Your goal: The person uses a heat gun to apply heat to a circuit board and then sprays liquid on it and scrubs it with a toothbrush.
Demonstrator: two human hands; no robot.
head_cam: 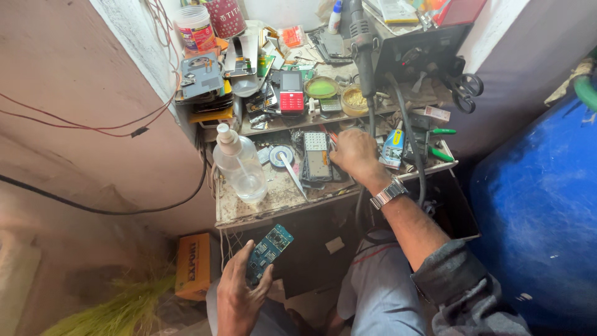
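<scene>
Teal circuit board (267,252) half-hidden, left hand (239,292)

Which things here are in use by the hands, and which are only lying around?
In use:
- left hand holding the green circuit board
- right hand at the opened phone

Lying about:
- clear spray bottle
- red keypad phone
- orange box
- blue drum

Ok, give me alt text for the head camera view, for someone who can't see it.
A person's left hand holds a blue-green circuit board low near their lap, while the right hand, wearing a wristwatch, reaches onto a cluttered workbench beside a dismantled phone. A clear bottle stands at the bench's left.
</scene>
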